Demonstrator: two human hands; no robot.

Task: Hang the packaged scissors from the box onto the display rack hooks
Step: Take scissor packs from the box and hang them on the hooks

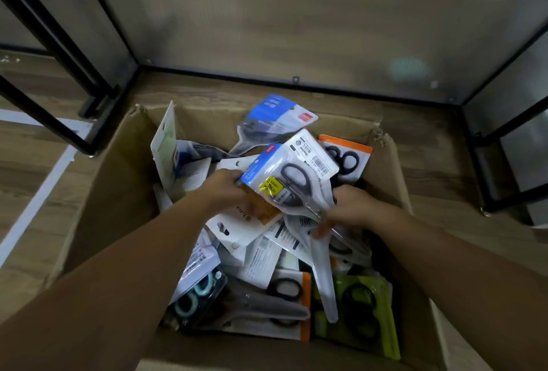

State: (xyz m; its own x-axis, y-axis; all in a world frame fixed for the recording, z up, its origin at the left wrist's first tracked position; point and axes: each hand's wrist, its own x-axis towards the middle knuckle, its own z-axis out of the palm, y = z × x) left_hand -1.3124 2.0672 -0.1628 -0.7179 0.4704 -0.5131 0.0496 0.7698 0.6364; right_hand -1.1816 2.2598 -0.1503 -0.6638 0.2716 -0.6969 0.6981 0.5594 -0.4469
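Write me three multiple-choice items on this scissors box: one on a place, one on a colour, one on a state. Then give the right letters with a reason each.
1. Where do the packs of scissors lie?
A. In the cardboard box
B. On rack hooks
C. On a shelf

2. What colour is the top strip of the raised pack?
A. Green
B. Blue
C. Red

3. What are the hands doing?
A. Both hang idle
B. Only the right hand grips
C. Both grip packs

Key: 1 A, the packs are piled inside the open box. 2 B, a blue band runs across its top beside the black handles. 3 C, the left hand has its grip on the raised pack's edge, and the right hand pinches packs lower down.
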